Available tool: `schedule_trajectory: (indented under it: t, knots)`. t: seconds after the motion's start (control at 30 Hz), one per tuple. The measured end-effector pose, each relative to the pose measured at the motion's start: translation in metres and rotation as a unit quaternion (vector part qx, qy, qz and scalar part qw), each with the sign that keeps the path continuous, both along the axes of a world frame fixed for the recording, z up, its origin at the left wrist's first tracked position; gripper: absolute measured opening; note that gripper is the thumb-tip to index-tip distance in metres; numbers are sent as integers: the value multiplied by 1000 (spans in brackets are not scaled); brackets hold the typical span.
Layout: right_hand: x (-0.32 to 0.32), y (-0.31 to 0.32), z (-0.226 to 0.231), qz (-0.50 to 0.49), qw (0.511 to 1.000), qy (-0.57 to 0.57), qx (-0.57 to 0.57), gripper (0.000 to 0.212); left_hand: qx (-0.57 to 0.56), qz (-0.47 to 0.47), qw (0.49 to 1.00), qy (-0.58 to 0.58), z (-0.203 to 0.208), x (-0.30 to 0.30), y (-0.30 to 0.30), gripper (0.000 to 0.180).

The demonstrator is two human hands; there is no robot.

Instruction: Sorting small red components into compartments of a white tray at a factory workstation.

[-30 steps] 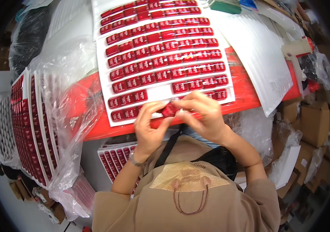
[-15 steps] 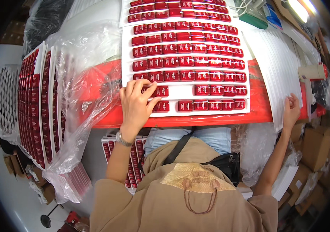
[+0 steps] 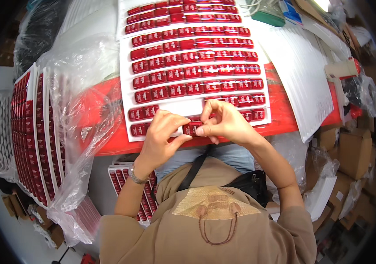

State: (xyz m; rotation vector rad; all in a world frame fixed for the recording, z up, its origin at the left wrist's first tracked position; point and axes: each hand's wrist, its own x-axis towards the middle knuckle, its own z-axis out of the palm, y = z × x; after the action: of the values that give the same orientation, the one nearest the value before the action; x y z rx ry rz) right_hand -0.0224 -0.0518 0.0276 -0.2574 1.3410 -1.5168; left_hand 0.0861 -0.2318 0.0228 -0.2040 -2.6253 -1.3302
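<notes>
A white tray (image 3: 258, 124) holds rows of small glossy red blocks (image 3: 195, 89) with pale print. Both my hands are over its nearest row, one at each end of a red block (image 3: 191, 128). My left hand (image 3: 164, 134) has its thumb and forefinger apart, their tips close to the block's left end. Bent in a pinch, my right hand (image 3: 228, 124) has its thumb against the block's right end; its other fingertips are partly hidden. My hands cover other blocks in this row. A gap of white tray shows in the second row.
Plastic film (image 3: 93, 83) drapes over the red-topped table (image 3: 108, 148) on the left, beside upright stacked trays of red blocks (image 3: 31, 136). White sheets (image 3: 304, 83) lie at right. Another tray (image 3: 117, 176) stands below the table edge; cardboard boxes (image 3: 355, 149) are at far right.
My right hand has left the white sheets and come across to the nearest row. My left hand has shifted toward the row's middle. The whole view has shifted slightly.
</notes>
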Motion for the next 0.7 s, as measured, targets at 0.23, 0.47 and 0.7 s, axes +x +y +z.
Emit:
schedule_trajectory:
  t: [0.23, 0.47, 0.7]
  knots:
    - [-45, 74, 11, -129, 909, 382, 108, 32, -70, 94, 992, 41, -10, -16, -12, 29]
    - [-121, 320, -32, -97, 483, 506, 708, 27, -222, 98, 969, 47, -37, -36, 12, 33]
    - [-127, 320, -30, -61, 467, 649, 597, 21, -221, 74, 972, -35, -11, 12, -36, 38]
